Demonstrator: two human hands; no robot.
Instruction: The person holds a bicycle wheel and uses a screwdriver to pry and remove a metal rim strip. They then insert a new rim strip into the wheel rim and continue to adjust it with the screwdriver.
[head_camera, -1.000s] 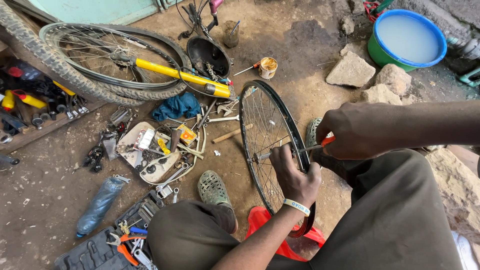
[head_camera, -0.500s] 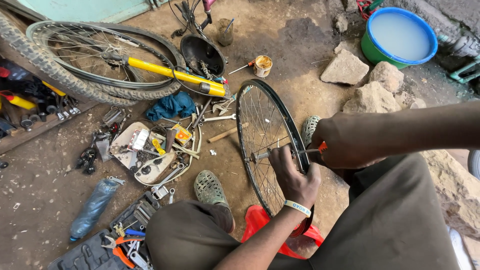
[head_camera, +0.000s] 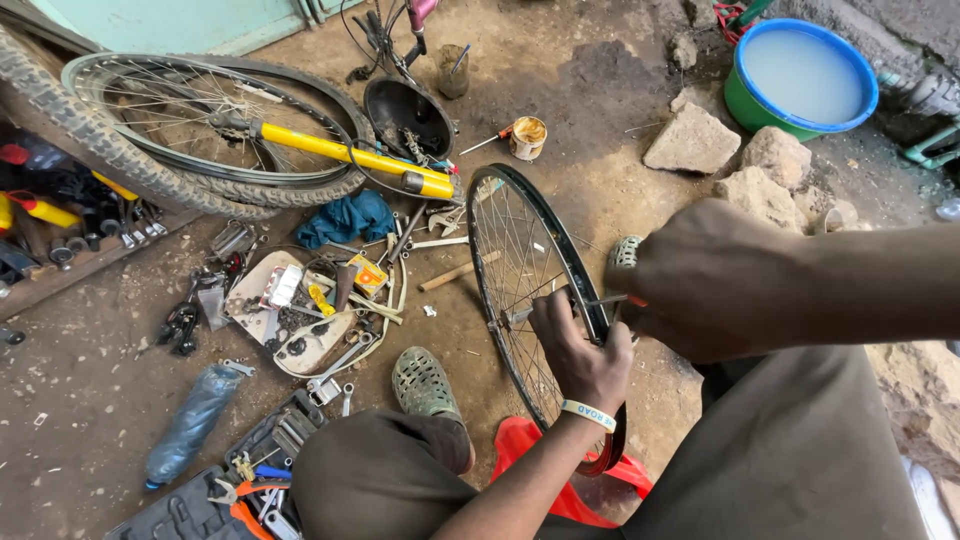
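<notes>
A black bicycle wheel rim (head_camera: 508, 208) with thin spokes stands upright on the dirt between my knees. My left hand (head_camera: 577, 350), with a pale wristband, grips the rim's near side, fingers among the spokes. My right hand (head_camera: 715, 280) is closed around a screwdriver (head_camera: 608, 300) with an orange handle; its metal shaft points left to the rim next to my left fingers. A red plastic object (head_camera: 522, 450) lies under the wheel's bottom.
A tyred bicycle wheel (head_camera: 190, 140) and yellow frame tube (head_camera: 350, 160) lie at the left. Scattered tools and parts (head_camera: 300, 310), a blue cloth (head_camera: 345, 218), a tool case (head_camera: 230, 480), a small tin (head_camera: 527, 137), rocks (head_camera: 692, 142) and a water-filled basin (head_camera: 805, 75) surround me. My green sandal (head_camera: 425, 385) rests nearby.
The view has shifted slightly and drawn nearer to the wheel. Both hands stay on the rim and screwdriver, with the screwdriver tip still at the rim.
</notes>
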